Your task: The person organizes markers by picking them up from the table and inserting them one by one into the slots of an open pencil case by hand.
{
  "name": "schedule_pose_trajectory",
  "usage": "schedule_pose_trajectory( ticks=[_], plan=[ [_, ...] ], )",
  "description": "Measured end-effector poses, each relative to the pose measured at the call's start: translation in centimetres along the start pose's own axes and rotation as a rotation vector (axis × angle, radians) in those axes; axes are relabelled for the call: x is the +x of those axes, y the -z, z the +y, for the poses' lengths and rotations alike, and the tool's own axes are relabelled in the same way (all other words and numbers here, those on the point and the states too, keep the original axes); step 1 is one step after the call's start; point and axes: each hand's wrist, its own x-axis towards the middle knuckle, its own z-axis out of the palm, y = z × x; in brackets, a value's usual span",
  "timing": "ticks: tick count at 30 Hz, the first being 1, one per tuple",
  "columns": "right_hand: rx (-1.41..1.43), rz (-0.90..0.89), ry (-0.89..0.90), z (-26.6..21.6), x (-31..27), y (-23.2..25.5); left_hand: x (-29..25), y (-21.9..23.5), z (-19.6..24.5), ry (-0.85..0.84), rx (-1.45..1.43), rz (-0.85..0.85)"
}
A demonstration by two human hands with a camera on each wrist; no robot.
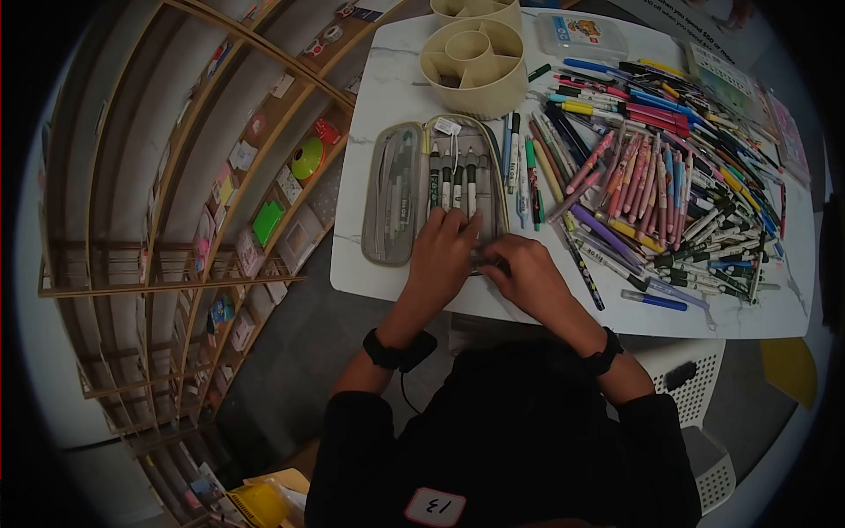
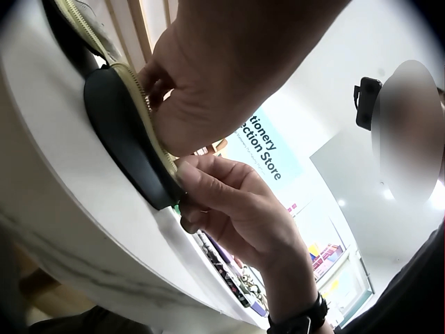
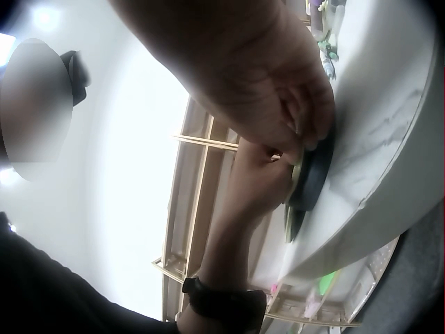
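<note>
A grey pencil case (image 1: 387, 242) with a yellow zip edge lies unfolded on the table. Several white-and-dark pens (image 1: 457, 180) stand side by side in its right half, and more show through the mesh of its left half. My left hand (image 1: 443, 253) reaches over the near part of the right half, fingers bent down at the lower ends of the pens; its fingertips are hidden. With thumb and fingers, my right hand (image 1: 528, 273) pinches the case's near right corner. The left wrist view shows the right thumb (image 2: 198, 182) on the zipped rim of the case (image 2: 128, 139).
A large heap of pens (image 1: 651, 176) covers the table's right side, with a few loose pens (image 1: 532, 180) beside the case. Behind the case stand a beige divided holder (image 1: 493, 84) and a clear plastic box (image 1: 581, 40). Shelves (image 1: 255, 132) line the left, and a white chair (image 1: 695, 387) is at the near right.
</note>
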Motion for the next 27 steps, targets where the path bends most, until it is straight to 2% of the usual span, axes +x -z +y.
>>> schedule_pose_trajectory(
  ticks=[4,6,10,12,16,18,20,23,25,27],
  plan=[
    [0.030,-0.054,-0.060,-0.4,0.2,0.6,0.1,0.8,0.2,-0.024,0.022,-0.031],
    [0.028,-0.070,-0.072,-0.5,0.3,0.6,0.0,1.1,-0.3,-0.098,-0.021,-0.062],
    [0.000,-0.077,-0.076,-0.6,0.3,0.6,0.0,0.8,-0.4,-0.134,0.034,-0.037],
    [-0.014,-0.045,-0.039,-0.2,0.0,0.3,0.0,0.5,-0.4,-0.100,0.028,-0.018],
    [-0.019,-0.076,-0.092,-0.5,0.3,-0.2,-0.4,0.8,-0.2,-0.059,0.054,-0.020],
    [-0.060,-0.058,0.032,0.0,-0.4,0.2,-0.2,1.0,0.6,0.004,-0.018,-0.039],
    [0.062,-0.031,-0.003,-1.9,-1.1,1.9,-0.2,2.1,1.2,0.041,-0.116,-0.106],
    [0.064,0.172,-0.019,-2.6,-2.7,7.9,-0.8,2.9,1.5,0.090,-0.106,-0.181],
    [-0.066,0.361,-0.153,-1.9,-5.0,14.0,-1.7,2.8,1.8,0.102,-0.154,-0.190],
    [-0.269,0.640,-0.327,-1.0,-8.1,19.8,-2.9,2.5,2.0,0.205,-0.292,-0.094]
  ],
)
